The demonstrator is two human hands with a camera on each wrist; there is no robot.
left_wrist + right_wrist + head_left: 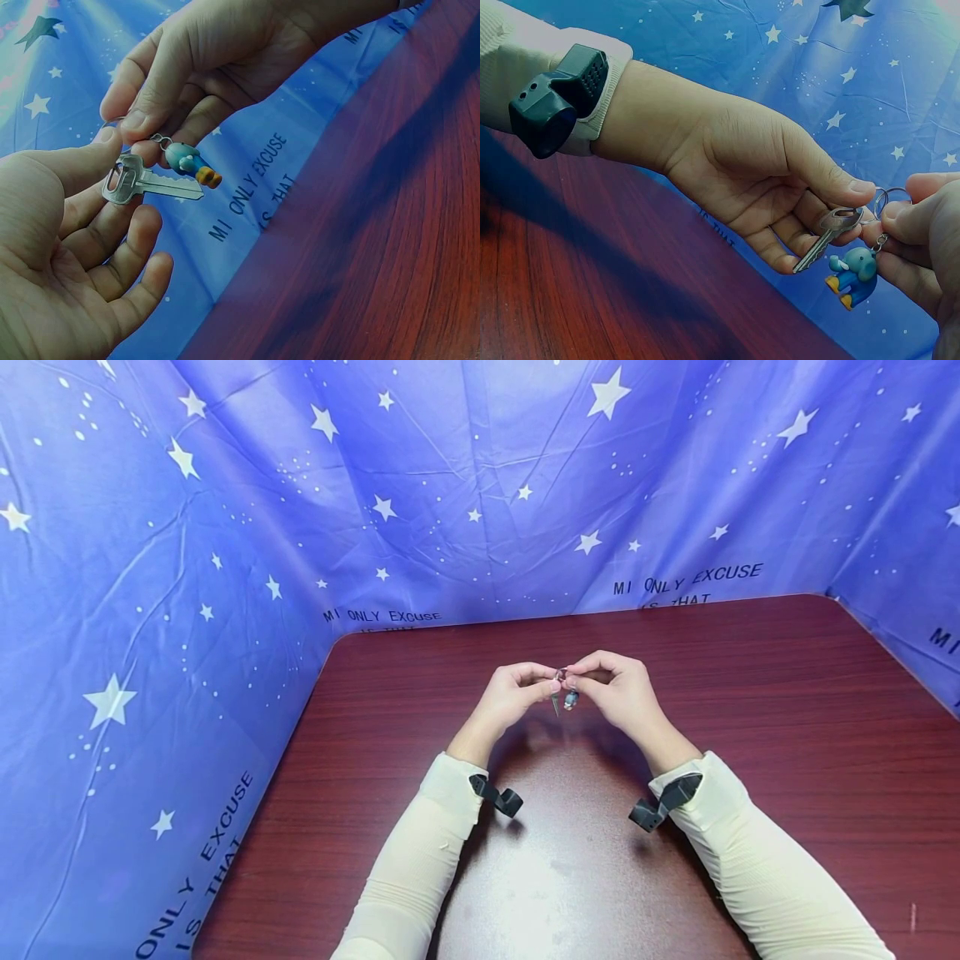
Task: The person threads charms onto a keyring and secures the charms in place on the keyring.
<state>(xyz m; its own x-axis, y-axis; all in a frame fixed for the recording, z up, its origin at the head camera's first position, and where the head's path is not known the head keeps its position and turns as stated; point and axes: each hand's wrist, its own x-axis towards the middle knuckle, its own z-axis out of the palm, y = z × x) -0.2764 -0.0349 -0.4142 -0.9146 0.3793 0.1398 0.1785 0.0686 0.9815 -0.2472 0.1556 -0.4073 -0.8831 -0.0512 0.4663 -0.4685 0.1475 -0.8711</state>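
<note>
Key (821,245) and elephant charm (855,279) share one thin metal key ring (877,201), and we find all three raised above the worktop (375,735), between the person's two hands. We see the left hand (512,693) grasping the key at its head end, close against the ring, with the thumb on one side and fingers on the other; whether the thumb also bears on the ring we cannot tell. Its remaining fingers are loosely bent, and the silver, toothed blade sticks out past them. Opposite, the right hand (618,689) pinches the ring between thumb and fingertips, and the fingertips of both hands come close together there. From a short chain beside the right thumb we see the charm dangle: pale blue-green head, deeper blue body, orange-yellow feet. It hangs near the key's blade. We note cream sleeves (408,860) on both forearms, and a black wrist mount strapped over each cuff, one on the left (498,795) and one on the right (667,802). Below, the worktop is reddish-brown with a dark grain and a bright sheen between the forearms. Around it we see a blue curtain (480,443) printed with white stars, dots and black lettering.
</note>
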